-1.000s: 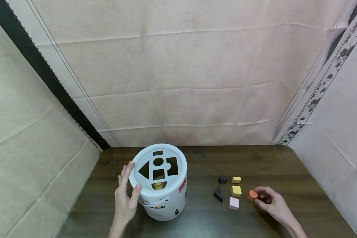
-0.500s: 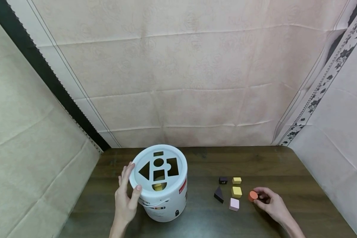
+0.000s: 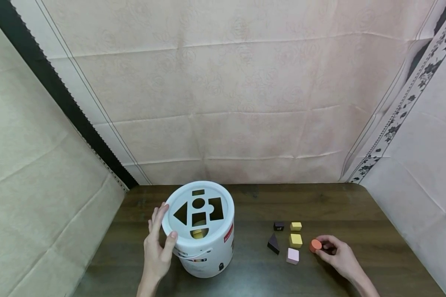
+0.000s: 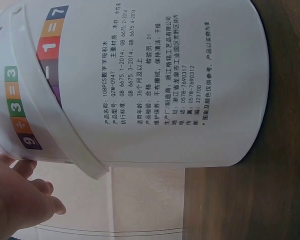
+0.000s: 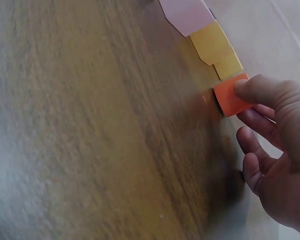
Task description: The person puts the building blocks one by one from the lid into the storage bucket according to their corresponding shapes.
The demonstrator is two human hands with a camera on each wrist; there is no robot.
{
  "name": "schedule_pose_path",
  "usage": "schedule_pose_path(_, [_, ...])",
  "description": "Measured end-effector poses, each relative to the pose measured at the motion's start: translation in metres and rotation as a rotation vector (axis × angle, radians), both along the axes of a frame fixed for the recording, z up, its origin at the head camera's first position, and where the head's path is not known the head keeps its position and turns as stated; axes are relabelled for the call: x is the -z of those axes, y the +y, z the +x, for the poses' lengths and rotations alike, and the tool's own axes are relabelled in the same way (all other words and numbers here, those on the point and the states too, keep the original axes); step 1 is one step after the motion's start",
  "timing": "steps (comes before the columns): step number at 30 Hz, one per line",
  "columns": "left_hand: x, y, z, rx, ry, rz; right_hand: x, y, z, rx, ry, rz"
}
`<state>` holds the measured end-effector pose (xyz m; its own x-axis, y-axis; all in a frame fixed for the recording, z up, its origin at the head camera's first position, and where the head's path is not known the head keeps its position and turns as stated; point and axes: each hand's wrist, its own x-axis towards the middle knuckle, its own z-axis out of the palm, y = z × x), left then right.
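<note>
A white bucket [image 3: 208,264] stands upright on the dark wooden table, under a pale blue lid [image 3: 217,189] with cut-out shapes. My left hand [image 3: 157,247] rests against the lid's left edge, thumb at the near side and fingers spread along the rim. In the left wrist view, that hand [image 4: 20,195] is beside the bucket's top. To the right, my right hand [image 3: 338,253] pinches an orange cylinder block [image 3: 315,246] between thumb and fingers. In the right wrist view, the thumb lies on the orange block [image 5: 227,97], close over the table.
Left of the orange block are a yellow cube [image 3: 295,240], a smaller yellow block [image 3: 295,226], a pink block [image 3: 292,255], a black triangular block [image 3: 273,244] and a small black block [image 3: 278,226]. A yellow block [image 3: 197,234] shows through a lid opening. Cloth [image 3: 245,103] hangs behind.
The orange block tips slightly in my right hand, with only a tiny shift of hand and block. My left hand keeps its place on the lid.
</note>
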<state>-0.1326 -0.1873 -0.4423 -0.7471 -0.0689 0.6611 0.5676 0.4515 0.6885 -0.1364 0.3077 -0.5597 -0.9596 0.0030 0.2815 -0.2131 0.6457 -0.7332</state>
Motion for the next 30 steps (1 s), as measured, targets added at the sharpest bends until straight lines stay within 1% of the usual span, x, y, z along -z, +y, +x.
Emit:
schedule_pose_path(6, [0.0,0.0,0.0,0.008,0.021,0.001,-0.005,-0.002,0.0,-0.019,0.004,-0.012])
schedule_pose_path(10, [-0.001,0.0,0.0,0.009,0.019,-0.001,-0.015,-0.006,-0.002,-0.055,0.043,-0.038])
schedule_pose_path(12, [-0.001,0.001,0.0,0.008,0.02,-0.003,-0.027,-0.011,-0.001,-0.072,0.058,-0.051])
schedule_pose_path(14, [-0.001,0.001,0.0,0.008,0.02,-0.003,-0.043,-0.017,0.0,-0.086,0.072,-0.05])
schedule_pose_path(17, [-0.002,0.0,0.0,0.005,0.025,-0.001,-0.067,-0.029,0.001,-0.092,0.088,-0.023])
schedule_pose_path(19, [-0.001,0.0,0.0,0.007,0.024,0.001,-0.08,-0.036,0.001,-0.093,0.105,0.005])
schedule_pose_path(21, [-0.001,0.0,-0.001,0.008,0.023,0.002,-0.09,-0.042,0.001,-0.102,0.121,0.025])
schedule_pose_path(25, [0.0,0.0,-0.001,0.01,0.026,0.0,-0.107,-0.052,-0.003,-0.141,0.157,0.025])
schedule_pose_path(30, [0.0,0.0,-0.001,0.008,0.025,-0.001,-0.128,-0.066,-0.007,-0.174,0.162,0.017])
